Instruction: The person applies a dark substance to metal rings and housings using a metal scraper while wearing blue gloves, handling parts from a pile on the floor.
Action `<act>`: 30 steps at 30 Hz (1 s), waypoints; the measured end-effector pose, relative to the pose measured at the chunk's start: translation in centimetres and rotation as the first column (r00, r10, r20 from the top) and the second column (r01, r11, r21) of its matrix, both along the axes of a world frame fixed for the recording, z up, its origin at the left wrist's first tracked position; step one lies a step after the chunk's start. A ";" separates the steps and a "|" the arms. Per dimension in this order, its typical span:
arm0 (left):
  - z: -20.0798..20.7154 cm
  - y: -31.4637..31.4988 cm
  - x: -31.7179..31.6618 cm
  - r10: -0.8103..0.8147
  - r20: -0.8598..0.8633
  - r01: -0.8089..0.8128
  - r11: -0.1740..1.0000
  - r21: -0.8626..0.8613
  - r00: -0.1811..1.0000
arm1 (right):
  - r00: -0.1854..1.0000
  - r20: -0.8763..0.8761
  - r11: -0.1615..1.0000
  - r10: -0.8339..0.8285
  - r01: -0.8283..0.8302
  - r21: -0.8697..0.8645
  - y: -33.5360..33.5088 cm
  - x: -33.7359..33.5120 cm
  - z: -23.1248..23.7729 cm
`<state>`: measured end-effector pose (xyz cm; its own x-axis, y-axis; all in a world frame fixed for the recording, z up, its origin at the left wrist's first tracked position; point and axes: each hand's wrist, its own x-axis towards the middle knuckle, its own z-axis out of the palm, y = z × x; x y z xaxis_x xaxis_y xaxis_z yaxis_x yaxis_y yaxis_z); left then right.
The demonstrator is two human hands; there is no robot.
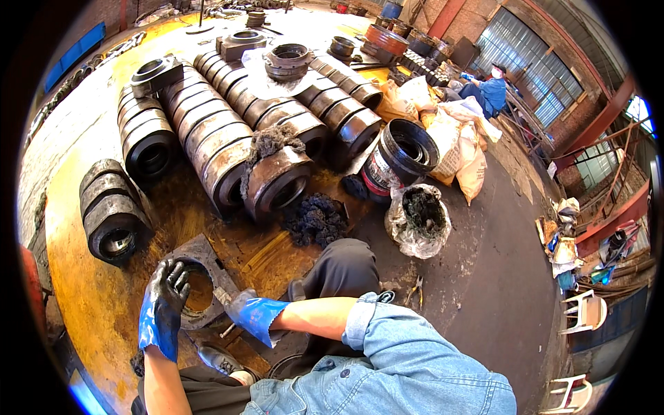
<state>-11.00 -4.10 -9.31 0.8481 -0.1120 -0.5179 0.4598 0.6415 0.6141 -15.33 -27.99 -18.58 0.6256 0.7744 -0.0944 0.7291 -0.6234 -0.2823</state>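
A square, dark metal plate [218, 266] with a large round hole is in front of me. My left hand [164, 297], in a blue glove with blackened fingers, is at the plate's left edge. Its fingers are stretched out over the rim. My right hand [250, 312], also blue-gloved, is bent at the plate's lower right side. Its fingers are closed around something small and greyish, too hidden to name. A short metal rod end [227, 330] shows below that hand. My shoe [220, 360] is just under the plate.
Rows of greasy metal rings [207, 131] lie beyond the plate. A clump of dark fibre waste [317, 220] sits before them. To the right are a black bucket [408, 149], a plastic-lined tub [418, 221], pliers [415, 290] and filled sacks [456, 149]. Another person [491, 93] sits far right.
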 end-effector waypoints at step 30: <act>0.5 0.0 -0.8 -0.023 0.079 0.024 1.000 -0.007 0.997 | 0.990 0.120 0.995 -0.078 0.084 -0.046 1.1 -0.6 -3.6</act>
